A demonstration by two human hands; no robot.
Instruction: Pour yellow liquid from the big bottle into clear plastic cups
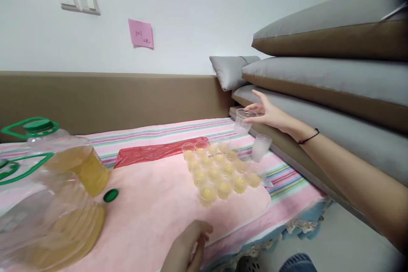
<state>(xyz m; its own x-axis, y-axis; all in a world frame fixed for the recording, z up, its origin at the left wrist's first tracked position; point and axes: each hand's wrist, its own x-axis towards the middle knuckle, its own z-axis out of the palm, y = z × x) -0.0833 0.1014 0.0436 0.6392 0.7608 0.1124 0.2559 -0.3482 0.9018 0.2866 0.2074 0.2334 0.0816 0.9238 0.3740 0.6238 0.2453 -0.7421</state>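
At the far right end of the table cover, my right hand (pixel 266 114) grips a clear plastic cup (pixel 241 124) by its rim, one finger raised. A stack of clear plastic cups (pixel 261 148) stands just below that hand. Several filled cups (pixel 213 173) stand in close rows on a pink mat (pixel 149 204), each with yellowish liquid in it. My left hand (pixel 191 242) hovers at the near edge of the mat with its fingers loosely curled and a little apart. Nothing shows in it, and the nearest cups are beyond it, untouched.
Two large jugs (pixel 73 221) of yellow liquid stand at the left, with green handles. A green cap (pixel 110 195) lies beside them. Behind the cups is a red plastic bag (pixel 153 153). Stacked grey cushions (pixel 331 76) border the right side.
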